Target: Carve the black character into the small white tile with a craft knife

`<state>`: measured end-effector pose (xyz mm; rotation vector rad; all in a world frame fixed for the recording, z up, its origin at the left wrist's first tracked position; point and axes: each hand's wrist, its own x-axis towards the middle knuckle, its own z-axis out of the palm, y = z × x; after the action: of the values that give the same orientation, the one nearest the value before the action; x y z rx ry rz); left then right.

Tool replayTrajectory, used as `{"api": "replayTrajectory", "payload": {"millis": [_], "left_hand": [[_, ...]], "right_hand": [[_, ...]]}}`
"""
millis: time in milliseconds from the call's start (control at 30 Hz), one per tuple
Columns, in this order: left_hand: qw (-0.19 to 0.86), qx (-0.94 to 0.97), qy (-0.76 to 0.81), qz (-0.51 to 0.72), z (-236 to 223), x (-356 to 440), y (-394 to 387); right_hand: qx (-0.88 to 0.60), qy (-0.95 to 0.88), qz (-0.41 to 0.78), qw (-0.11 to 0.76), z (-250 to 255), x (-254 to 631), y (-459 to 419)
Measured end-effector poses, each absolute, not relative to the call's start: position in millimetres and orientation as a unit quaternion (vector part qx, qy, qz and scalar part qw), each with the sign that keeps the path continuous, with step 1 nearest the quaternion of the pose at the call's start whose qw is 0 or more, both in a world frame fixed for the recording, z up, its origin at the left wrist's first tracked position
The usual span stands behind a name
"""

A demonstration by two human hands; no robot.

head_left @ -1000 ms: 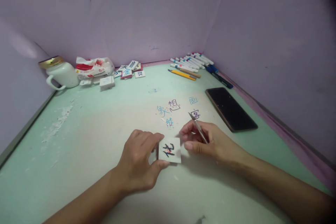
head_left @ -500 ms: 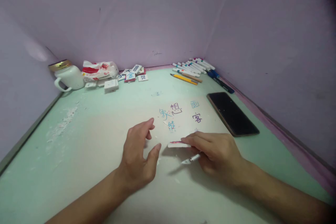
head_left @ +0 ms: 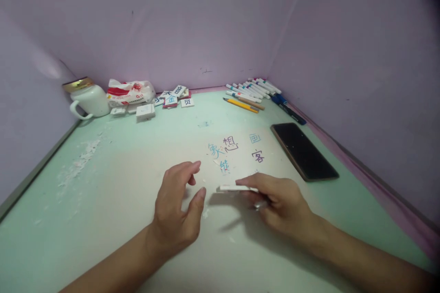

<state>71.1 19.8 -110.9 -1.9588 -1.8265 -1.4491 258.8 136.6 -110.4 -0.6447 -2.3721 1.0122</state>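
Between the thumb and fingers of my right hand (head_left: 287,201) is a small flat white tile (head_left: 233,188), seen edge-on just above the tabletop. That same hand also keeps a slim metal-ended tool (head_left: 261,205) tucked in its fingers; its tip is mostly hidden now. My left hand (head_left: 178,206) is empty to the left of the tile, thumb and fingers apart in a loose curve. Beyond both hands, handwritten Chinese characters (head_left: 230,143) in blue and purple mark the table surface.
A phone (head_left: 305,151) lies at the right. Behind it are several white markers (head_left: 254,89), dark markers (head_left: 290,112) and a yellow craft knife (head_left: 240,105). A lidded mug (head_left: 91,100), tissue pack (head_left: 130,93) and character tiles (head_left: 171,100) stand at the back left. White shavings (head_left: 82,160) lie left.
My right hand has turned the tile so its pink-marked face no longer shows, and the tool's tip has swung back toward the palm. My left hand has shifted slightly left, still open.
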Motion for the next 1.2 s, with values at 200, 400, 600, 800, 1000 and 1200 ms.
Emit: {"api": "replayTrajectory", "payload": {"millis": [200,400,600,800,1000,1200], "left_hand": [[0.038,-0.676,-0.571,-0.465,-107.9,71.9,18.5],[0.050,-0.706,-0.547,-0.447,-104.1,73.1,20.3],[0.041,-0.719,-0.548,-0.425,-105.8,74.3,23.5],[0.032,-0.729,-0.558,-0.395,-106.8,75.9,24.8],[0.049,-0.734,-0.561,-0.380,-106.5,78.7,26.7],[0.008,-0.734,-0.563,-0.380,-104.4,79.3,25.5]], "right_hand": [[-0.372,-0.550,0.737,0.124,-97.0,249.5,135.0],[-0.419,-0.481,0.764,0.100,-106.8,243.4,128.2],[-0.425,-0.490,0.757,0.083,-107.5,240.7,124.0],[-0.412,-0.508,0.753,0.076,-105.1,240.4,123.3],[-0.378,-0.535,0.753,0.053,-104.8,241.3,124.4],[-0.380,-0.525,0.759,0.058,-105.5,241.7,124.0]]}}
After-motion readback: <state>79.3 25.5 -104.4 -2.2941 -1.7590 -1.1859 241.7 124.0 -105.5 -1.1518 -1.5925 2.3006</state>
